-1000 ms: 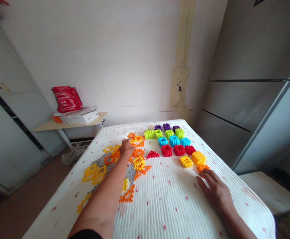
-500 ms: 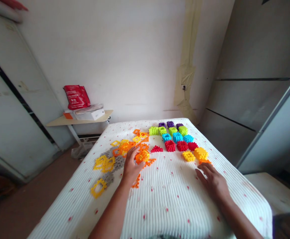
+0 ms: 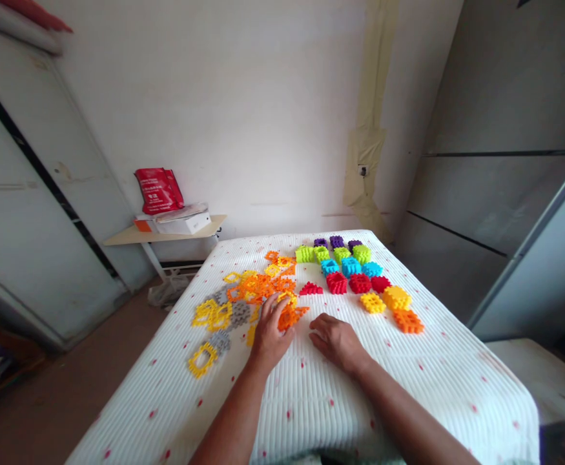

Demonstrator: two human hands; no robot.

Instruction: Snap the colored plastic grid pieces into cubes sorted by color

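Observation:
My left hand (image 3: 271,336) is at the near edge of a loose pile of flat, notch-edged plastic building pieces. Its fingers and thumb close around orange building pieces (image 3: 290,316), and a yellow piece (image 3: 288,298) shows just beyond the fingertips. My right hand (image 3: 338,340) hovers low over the bed cover, just right of the left one. Its fingers are loosely bent with nothing visible in them. Orange pieces (image 3: 261,286) lie spread behind my left hand. To its left are yellow frames (image 3: 203,360) and grey pieces (image 3: 240,314).
Sorted stacks stand on the right: orange (image 3: 408,321), yellow (image 3: 397,297), red (image 3: 336,283), blue (image 3: 350,265), green (image 3: 361,253) and purple (image 3: 336,241). Red triangular pieces (image 3: 310,289) sit between pile and stacks. A side table (image 3: 122,236) holds a red bag (image 3: 159,190).
My right hand has moved left from beside the orange stack on the right, which now shows fully. My left hand has shifted slightly right and nearer. The view has turned slightly left.

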